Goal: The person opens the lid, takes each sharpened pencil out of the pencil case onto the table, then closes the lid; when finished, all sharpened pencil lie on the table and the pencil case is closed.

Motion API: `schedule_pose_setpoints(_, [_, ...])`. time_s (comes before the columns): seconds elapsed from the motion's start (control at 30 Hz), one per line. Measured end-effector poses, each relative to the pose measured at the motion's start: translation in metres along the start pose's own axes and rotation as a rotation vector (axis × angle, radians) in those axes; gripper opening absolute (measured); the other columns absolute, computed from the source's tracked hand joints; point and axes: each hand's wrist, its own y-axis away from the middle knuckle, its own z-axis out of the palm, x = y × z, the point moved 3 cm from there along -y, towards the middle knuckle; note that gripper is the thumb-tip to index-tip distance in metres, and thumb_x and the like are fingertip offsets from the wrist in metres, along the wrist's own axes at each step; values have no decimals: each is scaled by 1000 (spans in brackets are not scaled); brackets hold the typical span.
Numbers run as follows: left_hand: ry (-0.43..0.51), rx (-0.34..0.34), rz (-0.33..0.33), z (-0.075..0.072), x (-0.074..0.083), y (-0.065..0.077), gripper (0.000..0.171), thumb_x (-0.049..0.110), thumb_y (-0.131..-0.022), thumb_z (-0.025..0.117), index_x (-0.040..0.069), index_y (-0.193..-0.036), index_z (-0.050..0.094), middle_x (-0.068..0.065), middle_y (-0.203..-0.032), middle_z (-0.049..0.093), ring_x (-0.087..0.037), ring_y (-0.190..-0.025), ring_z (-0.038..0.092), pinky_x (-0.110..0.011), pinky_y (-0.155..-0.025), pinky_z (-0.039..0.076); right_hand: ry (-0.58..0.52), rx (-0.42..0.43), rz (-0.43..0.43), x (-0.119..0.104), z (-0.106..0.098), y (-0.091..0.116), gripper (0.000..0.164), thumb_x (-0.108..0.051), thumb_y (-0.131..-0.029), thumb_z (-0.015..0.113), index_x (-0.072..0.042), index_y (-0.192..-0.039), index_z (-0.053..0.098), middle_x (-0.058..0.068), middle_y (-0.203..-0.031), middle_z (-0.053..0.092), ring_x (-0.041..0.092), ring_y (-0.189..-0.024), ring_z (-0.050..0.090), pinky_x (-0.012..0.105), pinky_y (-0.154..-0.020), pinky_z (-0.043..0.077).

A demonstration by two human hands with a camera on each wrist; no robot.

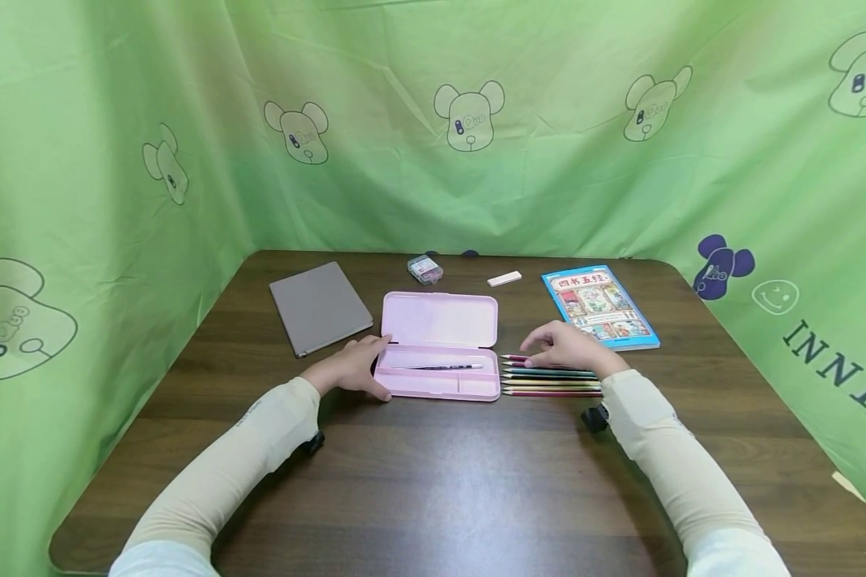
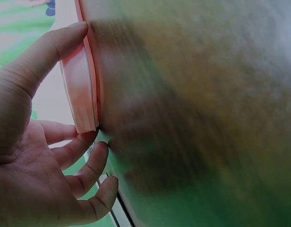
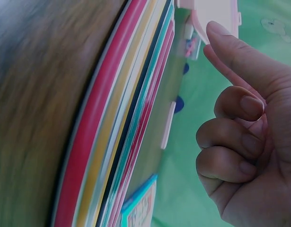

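On the table lies a pink pencil case (image 1: 440,319), its lid folded back and a white pencil (image 1: 443,367) in its long compartment. My left hand (image 1: 351,367) grips the case's left end, thumb at the front corner and fingers toward the hinge; the left wrist view shows the thumb against the case's side (image 2: 80,90). Several coloured pencils (image 1: 552,393) lie in a row just right of the case. Over the far side of that row hovers my right hand (image 1: 566,347). Its thumb and index finger point toward the case, the other fingers curl inward, and nothing is between them.
A grey notebook (image 1: 321,308) lies at the left, beyond my left hand. Behind the case are a small clear box (image 1: 425,270) and a white eraser (image 1: 504,279). A blue-edged book (image 1: 601,304) lies beyond my right hand. Green curtain (image 1: 375,200) encloses the table.
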Motion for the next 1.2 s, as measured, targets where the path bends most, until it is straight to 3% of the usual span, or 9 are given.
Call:
schedule_pose_setpoints(0.47, [-6, 4, 3, 0, 0, 0, 103, 36, -69, 79, 4, -147, 19, -18, -146, 31, -40, -127, 31, -52, -103, 30, 15, -49, -75, -30, 21, -28, 17, -19, -79, 72, -11, -95, 72, -5, -52, 39, 10, -49, 33, 25, -49, 31])
schedule_pose_setpoints(0.7, [-6, 8, 1, -1, 2, 1, 104, 37, -68, 79, 4, -147, 20, -18, -146, 31, -40, -127, 32, -52, -103, 31, 51, -72, -107, -45, 32, -40, 18, -16, -76, 74, -8, -92, 72, -3, -62, 54, 9, -57, 43, 23, -56, 38])
schedule_pose_setpoints(0.87, [-11, 12, -1, 0, 1, 0, 104, 38, -68, 79, 5, -147, 20, -18, -146, 31, -39, -126, 33, -51, -102, 32, 133, -70, -114, -51, 39, -44, 14, -17, -75, 75, -11, -88, 72, -4, -69, 59, 8, -65, 47, 24, -60, 41])
schedule_pose_setpoints(1.2, [-6, 9, 5, -1, 0, 0, 104, 38, -68, 79, 5, -147, 20, -17, -146, 32, -39, -126, 33, -51, -102, 32, 195, -73, -148, -53, 47, -51, 4, -16, -77, 73, -12, -79, 72, -5, -64, 58, 7, -60, 46, 22, -57, 39])
